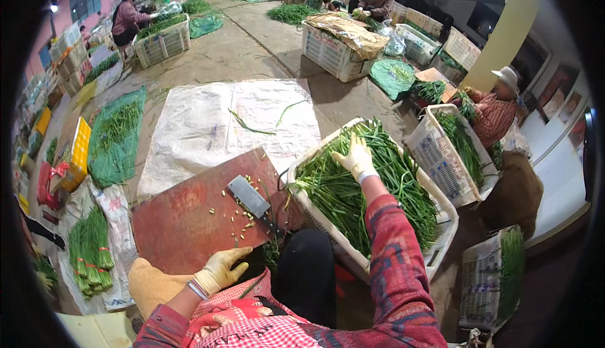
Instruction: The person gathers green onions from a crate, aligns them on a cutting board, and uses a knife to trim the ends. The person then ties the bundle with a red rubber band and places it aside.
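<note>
My right hand (pixel 357 158), in a pale yellow glove, rests with spread fingers on long green leafy stalks (pixel 401 192) that fill a white plastic crate (pixel 442 253). My left hand (pixel 224 267), gloved too, is by the near edge of a reddish-brown board (pixel 184 215), its fingers apart and nothing in them. On the board lies a cleaver (pixel 248 196) with a black handle pointing toward me, and small cut stalk ends (pixel 247 225) are scattered around it. Beyond the board, a white woven sheet (pixel 189 126) is spread on the floor with a few loose leaves (pixel 250 128) on it.
Tied bundles of green stalks (pixel 92 253) lie on sacking at the left, near a green sheet (pixel 113 159) with more greens. At the right a person (pixel 494 112) sits by another crate (pixel 444 159). Two other people work farther back near filled crates (pixel 163 43).
</note>
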A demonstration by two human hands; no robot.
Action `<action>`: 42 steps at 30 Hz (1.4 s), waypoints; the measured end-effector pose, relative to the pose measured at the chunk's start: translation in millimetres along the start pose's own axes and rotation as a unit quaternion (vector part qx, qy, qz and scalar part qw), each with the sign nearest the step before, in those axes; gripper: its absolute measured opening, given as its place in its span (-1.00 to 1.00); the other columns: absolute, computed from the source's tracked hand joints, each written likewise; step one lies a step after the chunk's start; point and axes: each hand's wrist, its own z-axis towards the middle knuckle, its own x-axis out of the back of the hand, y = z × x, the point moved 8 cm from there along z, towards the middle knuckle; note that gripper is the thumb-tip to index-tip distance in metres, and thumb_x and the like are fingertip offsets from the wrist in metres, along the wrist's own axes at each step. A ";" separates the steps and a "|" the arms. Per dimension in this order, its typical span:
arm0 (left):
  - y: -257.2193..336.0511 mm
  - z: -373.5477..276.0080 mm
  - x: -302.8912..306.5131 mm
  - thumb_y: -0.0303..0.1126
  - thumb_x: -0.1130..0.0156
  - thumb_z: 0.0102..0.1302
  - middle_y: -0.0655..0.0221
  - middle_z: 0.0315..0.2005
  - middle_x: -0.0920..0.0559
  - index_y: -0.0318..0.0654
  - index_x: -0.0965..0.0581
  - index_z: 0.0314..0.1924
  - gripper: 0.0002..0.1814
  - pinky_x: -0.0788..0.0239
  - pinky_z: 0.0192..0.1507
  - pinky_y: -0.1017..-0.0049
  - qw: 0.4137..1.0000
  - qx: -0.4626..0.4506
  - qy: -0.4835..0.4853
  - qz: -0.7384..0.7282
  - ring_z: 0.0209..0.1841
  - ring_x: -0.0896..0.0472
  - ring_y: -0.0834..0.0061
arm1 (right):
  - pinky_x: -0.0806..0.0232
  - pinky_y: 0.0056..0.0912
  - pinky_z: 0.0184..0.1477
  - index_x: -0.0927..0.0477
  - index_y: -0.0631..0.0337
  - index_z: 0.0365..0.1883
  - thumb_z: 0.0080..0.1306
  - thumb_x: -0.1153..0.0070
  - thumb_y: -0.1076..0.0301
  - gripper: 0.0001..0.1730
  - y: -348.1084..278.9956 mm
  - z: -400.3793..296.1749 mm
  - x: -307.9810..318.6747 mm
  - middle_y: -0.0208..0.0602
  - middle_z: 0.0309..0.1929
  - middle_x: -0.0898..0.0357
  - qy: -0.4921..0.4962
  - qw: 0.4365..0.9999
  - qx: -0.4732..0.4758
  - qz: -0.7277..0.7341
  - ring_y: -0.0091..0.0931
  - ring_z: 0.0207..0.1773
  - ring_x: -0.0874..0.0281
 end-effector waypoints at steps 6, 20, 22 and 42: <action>-16.0 27.5 -12.7 -0.54 -0.22 0.28 0.11 0.08 -0.62 -0.39 -0.47 0.21 -0.53 -0.41 0.18 0.47 0.999 0.012 -0.041 -0.006 0.12 -0.60 0.36 | 0.26 0.01 0.53 -0.06 0.32 0.49 -0.09 -0.32 -0.42 0.38 -17.7 24.8 -30.7 0.06 0.47 -0.15 -0.050 0.999 0.008 -0.019 -0.14 0.56 0.04; -12.1 156.1 -36.2 -0.49 -0.22 0.34 0.25 0.06 -0.63 -0.26 -0.46 0.26 -0.53 -0.41 0.17 0.49 0.989 0.007 -0.077 -0.125 0.10 -0.58 0.50 | -0.49 -0.21 -0.13 -0.55 0.21 0.02 -0.14 -0.44 -0.04 -0.21 -37.8 4.7 -4.6 -0.20 -0.30 -0.69 -0.014 0.995 0.085 -0.052 -0.25 -0.22 -0.69; -3.0 181.2 -32.9 -0.48 -0.19 0.37 0.24 0.12 -0.59 -0.34 -0.43 0.27 -0.53 -0.37 0.21 0.48 0.989 -0.015 -0.058 -0.138 0.15 -0.55 0.47 | -0.49 -0.19 -0.15 -0.50 0.20 0.12 -0.13 -0.45 -0.01 -0.15 -31.2 -6.2 17.6 -0.16 -0.28 -0.68 0.015 0.994 0.109 -0.002 -0.21 -0.22 -0.67; 4.5 338.2 -100.8 -0.28 0.06 0.53 0.28 0.00 -0.62 -0.24 -0.49 0.20 -0.63 -0.43 0.13 0.40 0.752 0.092 0.078 -0.648 0.03 -0.58 0.42 | -0.31 -0.20 0.24 -0.08 0.24 0.47 -0.30 -0.60 0.07 0.39 -43.7 -88.6 53.1 0.10 0.41 -0.22 0.094 0.982 0.141 0.086 -0.12 0.25 -0.41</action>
